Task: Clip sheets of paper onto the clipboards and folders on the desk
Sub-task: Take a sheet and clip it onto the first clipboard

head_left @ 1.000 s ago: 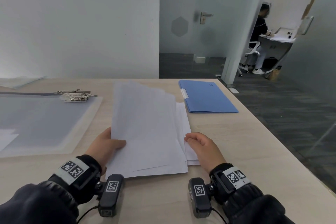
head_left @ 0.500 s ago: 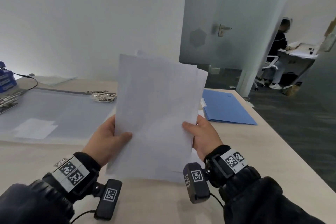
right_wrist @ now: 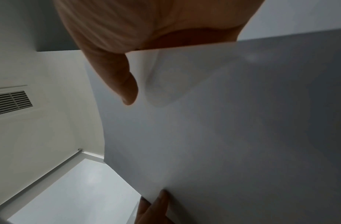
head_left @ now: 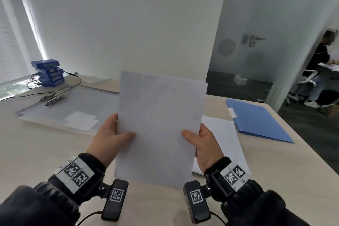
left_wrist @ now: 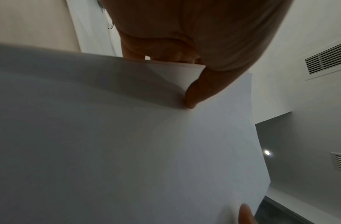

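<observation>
1. Two hands hold one stack of sheets (head_left: pixel 161 126) upright in the middle of the head view. The left hand (head_left: pixel 110 137) pinches its left edge and the right hand (head_left: pixel 203 145) its right edge, each with the thumb on the front. At the left of the frame a clear clipboard (head_left: pixel 73 110) lies flat with metal clips (head_left: pixel 55 96) at its far end; no full sheet seems clipped on it. At the right, a closed blue folder (head_left: pixel 256 123) lies on the desk (head_left: pixel 45 152), with more loose paper (head_left: pixel 222 134) beside it. I judge the task is at an early stage: the paper is gathered, the clipping is not yet done. The blue boxes (head_left: pixel 48 73) in the upper left carry print too small to read.

2. In the left wrist view, the thumb presses the paper near the top centre.

3. In the right wrist view, the thumb lies on the sheet in the upper left. No writing shows.
</observation>
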Demonstrator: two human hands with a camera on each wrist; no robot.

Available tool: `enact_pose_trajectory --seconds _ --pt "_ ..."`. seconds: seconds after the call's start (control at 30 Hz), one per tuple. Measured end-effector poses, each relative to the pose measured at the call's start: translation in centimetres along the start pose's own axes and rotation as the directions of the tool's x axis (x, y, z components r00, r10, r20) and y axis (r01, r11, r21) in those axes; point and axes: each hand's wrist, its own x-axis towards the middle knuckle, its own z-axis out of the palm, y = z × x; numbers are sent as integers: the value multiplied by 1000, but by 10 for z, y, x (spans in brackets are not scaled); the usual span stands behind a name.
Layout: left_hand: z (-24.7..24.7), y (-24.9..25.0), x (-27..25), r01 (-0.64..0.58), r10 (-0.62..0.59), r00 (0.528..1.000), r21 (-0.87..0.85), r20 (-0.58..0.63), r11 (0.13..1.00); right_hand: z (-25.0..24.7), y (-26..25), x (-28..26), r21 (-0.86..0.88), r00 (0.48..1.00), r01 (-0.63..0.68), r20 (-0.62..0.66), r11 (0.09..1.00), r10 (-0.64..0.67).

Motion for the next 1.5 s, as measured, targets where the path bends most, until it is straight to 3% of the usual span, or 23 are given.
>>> enact_pose_trajectory --seconds 0.27,0.4,0.5,0.67,0.73,0.8,0.87,0.97,1.03,1.1,1.2,1.37,1.43,1.5 --pt "0 -5 0 -51 53 998 -102 18 993 4 -5 0 -30 998 55 -14 998 -55" --pt "-5 -21 -5 45 -34 997 -166 70 985 3 8 -7 -89 999 3 33 996 0" --pt "-4 -34 -10 115 -108 993 -179 44 977 2 21 -11 -106 998 -49 26 993 52" --pt "-5 -26 -1 139 -135 990 -209 30 968 0 29 -8 -154 995 -93 27 984 98" --pt "-5 -17 5 148 -146 989 -152 21 977 -1 31 -5 -209 995 -96 6 973 99" --pt "-8 -9 14 137 -139 990 67 25 988 -5 32 0 -243 994 -100 -59 965 88" --pt "-16 -5 28 89 -127 990 442 57 893 -11 34 5 -228 987 -118 -137 966 88" --pt "-37 -12 57 48 -242 967 881 77 470 -24 39 10 -165 967 -132 -237 977 91" --pt "-53 -25 75 74 -394 919 975 14 208 -31 42 12 -146 955 -133 -284 980 87" --pt "-59 -34 83 105 -512 857 992 -57 66 -34 43 13 -127 949 -141 -300 982 97" --pt "-52 -38 77 74 -615 787 997 -58 0 -35 43 15 -125 948 -154 -298 980 110" --pt "-17 -21 46 -118 -603 796 989 40 -91 -33 39 22 -134 945 -132 -315 982 84" --pt "-4 -10 38 -143 -584 803 990 122 10 -33 38 25 -136 944 -122 -323 983 73" --pt "0 -4 35 -77 -568 803 977 180 201 -33 38 26 -129 942 -119 -327 984 71"
